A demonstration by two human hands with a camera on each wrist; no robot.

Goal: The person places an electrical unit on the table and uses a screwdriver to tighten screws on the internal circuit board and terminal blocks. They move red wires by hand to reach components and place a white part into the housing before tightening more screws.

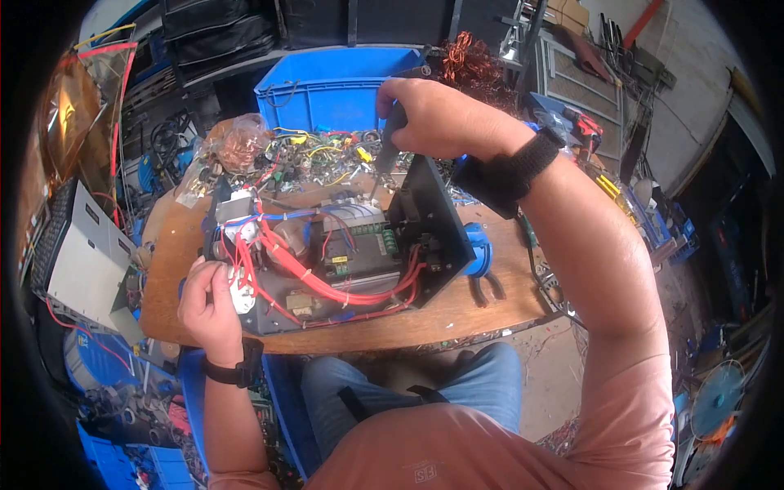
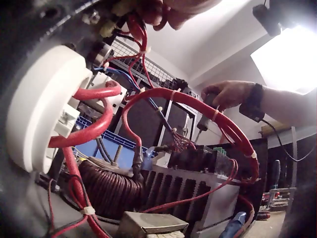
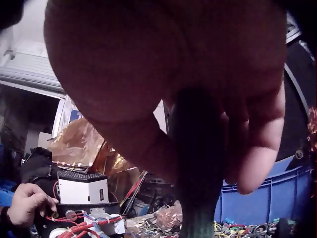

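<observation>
An open black electronics chassis (image 1: 441, 237) sits on the wooden table, with thick red wires (image 1: 306, 282) looping across it. My right hand (image 1: 437, 118) grips a dark-handled screwdriver (image 1: 390, 140) from above. Its shaft points down behind the circuit block (image 1: 363, 253); the left wrist view shows the shaft (image 2: 199, 136) close to the block's wire ends. At the chassis's left side panel, my left hand (image 1: 208, 306) has curled fingers at the edge, beside the red wires and a white round part (image 1: 242, 296). A copper coil (image 2: 111, 186) and a finned heat sink (image 2: 173, 193) show inside.
Behind the chassis lies a heap of loose wires and parts (image 1: 327, 159), with a blue bin (image 1: 327, 90) beyond. Pliers (image 1: 487, 290) and a blue tape roll (image 1: 479, 249) lie at its right. A white-and-black case (image 1: 86, 253) stands at the left.
</observation>
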